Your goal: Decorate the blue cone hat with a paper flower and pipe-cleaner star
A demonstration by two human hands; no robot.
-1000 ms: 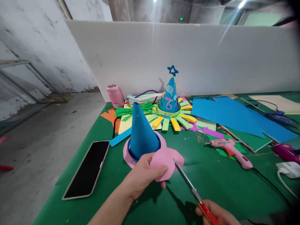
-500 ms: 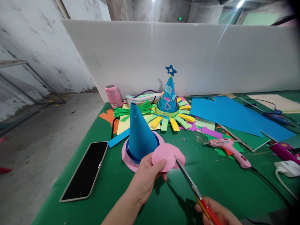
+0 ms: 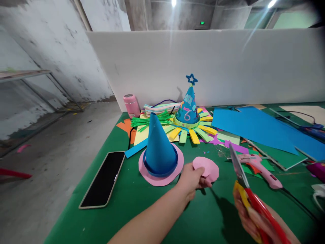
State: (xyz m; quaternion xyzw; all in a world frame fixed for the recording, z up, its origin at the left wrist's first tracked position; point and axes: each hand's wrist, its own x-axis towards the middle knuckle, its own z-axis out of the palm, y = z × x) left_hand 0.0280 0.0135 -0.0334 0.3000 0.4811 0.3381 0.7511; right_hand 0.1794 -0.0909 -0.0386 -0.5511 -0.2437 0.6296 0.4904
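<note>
Between the thumb and fingers of my left hand [image 3: 191,179] is a rounded piece of pink paper [image 3: 209,168], held just above the table. My right hand [image 3: 250,213] grips a pair of scissors [image 3: 241,169] by red and yellow handles, blades pointing up and away from the paper. Left of the pink piece, a plain blue paper cone [image 3: 159,149] stands upright on a pink paper ring [image 3: 162,181]. Behind it is a decorated blue party hat [image 3: 188,105] topped with a star, with yellow and green strips spread around its base.
A phone [image 3: 104,179] lies at the left. Right of my hands rests a pink glue gun [image 3: 264,167] with its cord. Farther back are green pipe cleaners [image 3: 151,120], a pink bottle [image 3: 131,105], blue sheets [image 3: 254,127] and paper scraps. A white board [image 3: 157,64] borders the table's back.
The scissors have come away from the pink paper and swung up to the right. My left hand has moved right with the paper, uncovering more of the ring. The view has shifted slightly left.
</note>
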